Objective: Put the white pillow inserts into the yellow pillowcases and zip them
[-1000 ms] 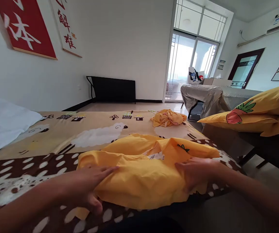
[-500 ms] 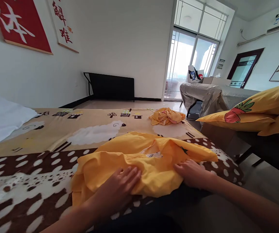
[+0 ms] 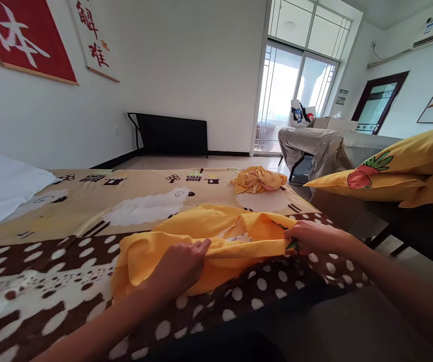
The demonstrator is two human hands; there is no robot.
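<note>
A yellow pillowcase (image 3: 216, 221) lies crumpled on the bed in front of me. A band of its edge is pulled taut between my two hands, and a white printed patch shows in the fold behind that band. My left hand (image 3: 188, 261) is closed on the edge near the middle of the cloth. Farther right, my right hand (image 3: 307, 235) pinches the other end of the band, where a bit of green print shows beside the fingers.
A blanket with sheep and brown-and-white dots (image 3: 144, 206) covers the bed. On it are a bunched yellow cloth (image 3: 257, 180) and a white pillow (image 3: 9, 186). Yellow pillows with a carrot print (image 3: 390, 171) are stacked at right. Behind stands a plastic-covered table (image 3: 310, 141).
My right hand has moved up and right, and my left hand has closed from lying on the cloth. The pillowcase's near edge is lifted and stretched, baring more of the dotted blanket.
</note>
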